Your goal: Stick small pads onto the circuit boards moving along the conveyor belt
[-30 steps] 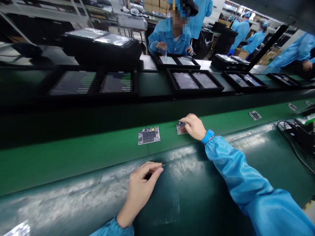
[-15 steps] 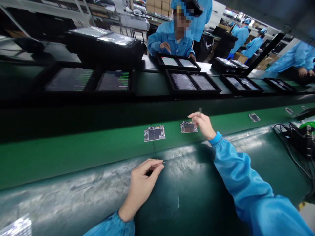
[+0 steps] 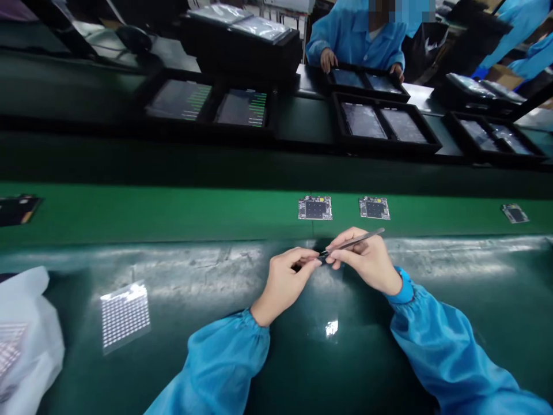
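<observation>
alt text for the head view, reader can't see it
The right hand holds tweezers pointed at a small, unidentifiable item pinched in the left hand, above a dark green work surface. Circuit boards lie on a green strip beyond.

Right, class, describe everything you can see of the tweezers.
The tweezers are slim, grey and metallic-looking, darker toward the tips. The right hand holds them slanted in a grip of thumb and fingers, the rear end jutting up and rightward, the tips pointing at the left hand. Whether they pinch anything there is too small to tell.
</observation>
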Demonstrator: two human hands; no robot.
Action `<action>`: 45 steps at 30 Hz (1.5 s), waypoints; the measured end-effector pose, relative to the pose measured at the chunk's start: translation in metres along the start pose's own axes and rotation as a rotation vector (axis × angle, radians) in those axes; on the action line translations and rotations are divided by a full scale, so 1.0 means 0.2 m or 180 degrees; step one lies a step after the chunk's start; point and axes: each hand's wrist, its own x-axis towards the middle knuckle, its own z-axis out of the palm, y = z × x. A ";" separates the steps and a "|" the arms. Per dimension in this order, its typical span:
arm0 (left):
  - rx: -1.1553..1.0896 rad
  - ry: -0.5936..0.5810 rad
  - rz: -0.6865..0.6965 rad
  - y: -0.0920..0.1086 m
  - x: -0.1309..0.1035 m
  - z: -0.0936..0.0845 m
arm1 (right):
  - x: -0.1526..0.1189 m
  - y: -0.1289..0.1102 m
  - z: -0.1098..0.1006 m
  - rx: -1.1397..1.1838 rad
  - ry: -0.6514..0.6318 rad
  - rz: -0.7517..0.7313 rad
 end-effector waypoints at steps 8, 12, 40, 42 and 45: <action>0.0147 -0.0070 0.0127 0.02 0.00 -0.01 | 0.00 -0.02 0.04 -0.0480 0.0130 0.0069; 0.0201 -0.0105 0.0173 0.04 0.01 -0.01 | 0.01 -0.02 0.04 -0.0474 0.0097 0.0164; 0.0227 -0.0139 0.0150 0.03 0.00 -0.02 | 0.00 -0.01 0.06 -0.0506 0.0033 0.0333; 0.0207 -0.0123 0.0163 0.03 0.00 -0.01 | 0.01 -0.02 0.05 -0.0442 0.0063 0.0249; 0.0188 -0.0080 0.0205 0.02 0.00 -0.01 | 0.10 -0.02 -0.01 -0.0369 0.0307 0.0010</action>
